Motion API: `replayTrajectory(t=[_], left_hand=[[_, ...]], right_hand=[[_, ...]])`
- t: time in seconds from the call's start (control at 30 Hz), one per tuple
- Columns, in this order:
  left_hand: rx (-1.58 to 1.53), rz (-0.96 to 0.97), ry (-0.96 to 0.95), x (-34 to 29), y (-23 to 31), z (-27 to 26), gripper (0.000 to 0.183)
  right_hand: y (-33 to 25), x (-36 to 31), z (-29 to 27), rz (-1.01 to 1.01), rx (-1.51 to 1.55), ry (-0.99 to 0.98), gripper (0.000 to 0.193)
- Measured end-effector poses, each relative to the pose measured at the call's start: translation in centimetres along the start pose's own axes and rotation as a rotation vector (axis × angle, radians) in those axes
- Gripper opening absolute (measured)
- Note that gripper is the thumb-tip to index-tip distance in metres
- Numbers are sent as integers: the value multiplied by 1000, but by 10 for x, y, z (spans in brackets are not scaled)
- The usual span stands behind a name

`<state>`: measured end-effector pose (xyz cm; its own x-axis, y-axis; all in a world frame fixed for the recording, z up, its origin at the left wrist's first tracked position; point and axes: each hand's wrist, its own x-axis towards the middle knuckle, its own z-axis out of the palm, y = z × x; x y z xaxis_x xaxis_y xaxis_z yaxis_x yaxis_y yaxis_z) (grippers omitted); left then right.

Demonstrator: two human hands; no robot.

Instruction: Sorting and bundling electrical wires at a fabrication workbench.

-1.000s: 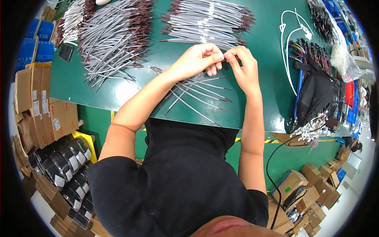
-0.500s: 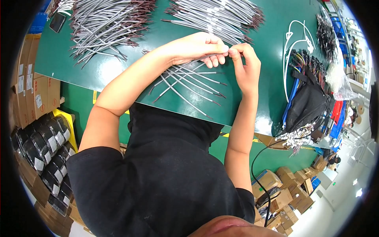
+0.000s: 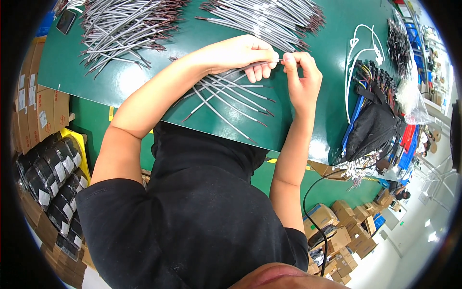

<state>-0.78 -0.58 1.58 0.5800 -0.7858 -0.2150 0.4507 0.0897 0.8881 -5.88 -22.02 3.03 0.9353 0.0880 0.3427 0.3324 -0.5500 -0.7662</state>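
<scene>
My left hand (image 3: 248,53) is closed around a thin grey cable (image 3: 249,66), its thumb pressed on the cable close to the dark end. At that end my right hand (image 3: 304,72) pinches with thumb and forefinger, and a short dark stretch shows between the two hands. The exact tip is hidden by the right fingers. Below my left hand, several loose grey cables (image 3: 219,91) with dark brown ends lie crossed on the green table (image 3: 192,118).
Beyond my hands lie two large heaps of similar cables, one at left (image 3: 127,29) and one at right (image 3: 262,19). A phone (image 3: 66,21) rests at the far left. To the right are a white cable (image 3: 347,86), a black mesh bag (image 3: 375,125) and dark wire bundles (image 3: 398,45).
The fingertips have drawn slightly apart, the right hand shifting a little to the right, so more of the dark cable end shows between them. The whole view has shifted slightly.
</scene>
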Motion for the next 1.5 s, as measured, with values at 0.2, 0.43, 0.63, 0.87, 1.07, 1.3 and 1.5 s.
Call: replayTrajectory(t=[0.2, 0.43, 0.63, 0.87, 1.07, 1.3, 1.5], left_hand=[[53, 66, 2, -3, 1, -2, 28], [99, -7, 74, -2, 9, 3, 28], [251, 113, 127, -3, 7, 4, 22], [585, 350, 269, -5, 7, 4, 19], [907, 498, 556, -8, 20, -1, 23], [1403, 756, 1060, -13, 42, -32, 19], [1482, 674, 1180, -15, 38, -35, 69]], right_hand=[[5, 0, -11, 95, 127, 185, 16], [11, 1, -22, 149, 293, 289, 19], [9, 0, -22, 131, 265, 282, 19], [22, 3, -39, 126, 289, 537, 17], [33, 5, -50, 146, 329, 743, 19], [38, 8, -23, 276, 229, 406, 22], [51, 7, -11, 183, -260, 386, 49]])
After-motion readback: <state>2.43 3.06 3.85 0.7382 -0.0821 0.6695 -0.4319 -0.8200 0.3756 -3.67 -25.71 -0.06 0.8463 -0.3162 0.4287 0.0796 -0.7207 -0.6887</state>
